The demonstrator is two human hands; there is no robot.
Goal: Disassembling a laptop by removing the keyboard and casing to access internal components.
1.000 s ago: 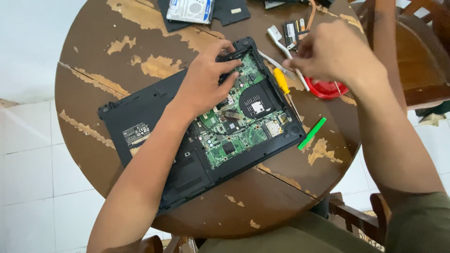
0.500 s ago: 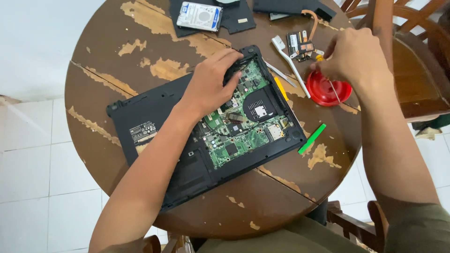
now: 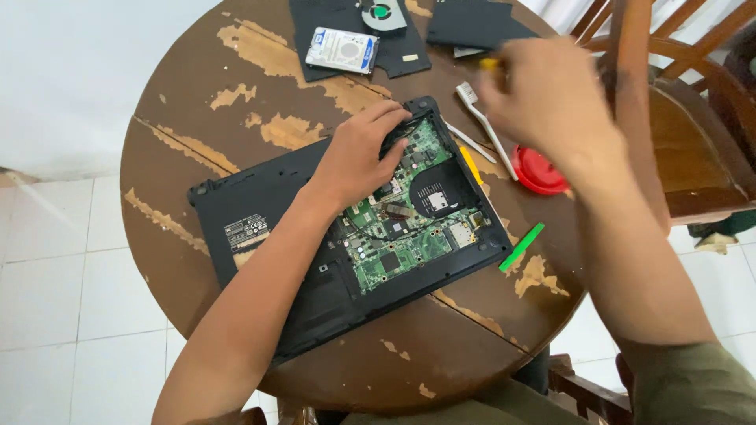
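Both hands hovered over a worn round wooden table (image 3: 197, 102): the left hand (image 3: 358, 153) lay flat, fingers spread, on the green circuit board of an opened black laptop (image 3: 260, 224) at the table's middle; the blurred right hand (image 3: 543, 98), grip impossible to tell, hung above a white toothbrush (image 3: 472, 106) and red round lid (image 3: 538, 173).

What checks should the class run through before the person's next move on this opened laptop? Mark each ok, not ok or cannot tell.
1. Left hand steadies the laptop: ok.
2. Green circuit board uncovered: ok.
3. Right hand sharp enough to see what it holds: not ok, blurred.
4. Green pry stick within reach on the table: ok.
5. Red lid holding screws: cannot tell.
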